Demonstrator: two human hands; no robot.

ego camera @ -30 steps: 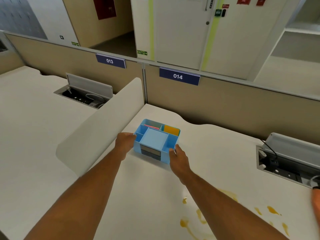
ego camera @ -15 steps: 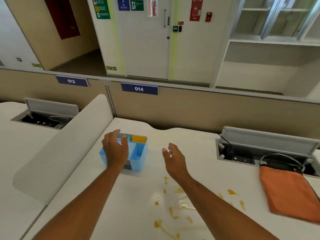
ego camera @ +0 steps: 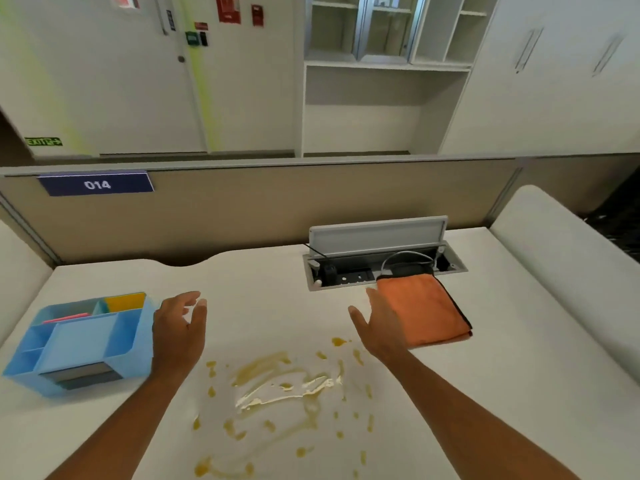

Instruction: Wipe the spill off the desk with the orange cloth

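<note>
Both hands hang over the white bench point(ego camera: 519, 393) with fingers spread and nothing in them. The left hand point(ego camera: 178, 332) is palm-down, its fingers loosely fanned, and sits just beside the right wall of a light-blue desk organizer point(ego camera: 83, 344); whether it touches that wall cannot be told. The organizer stands to the left of that hand, its back compartments holding a yellow pad point(ego camera: 125, 301) and a pink item point(ego camera: 65, 318), with a grey drawer front on its near side. The right hand point(ego camera: 379, 327) is open too, thumb out to the left, fingers pointing away from the person, and its outer edge lies against or just over the left edge of the orange cloth point(ego camera: 424, 311). That cloth lies folded flat on the bench immediately to the right of the right hand, with a dark trim along its right edge and its far end reaching the rim of a recessed cable box point(ego camera: 346, 275), whose grey lid point(ego camera: 377, 233) stands raised behind it. The spill point(ego camera: 284, 386), a yellowish-brown smear with a glossy wet patch in its middle and many scattered drops, spreads over the bench between the two forearms, nearer the person than either hand. Beyond the hands a beige partition point(ego camera: 259, 206) carries a blue plate reading 014 point(ego camera: 96, 183).
</note>
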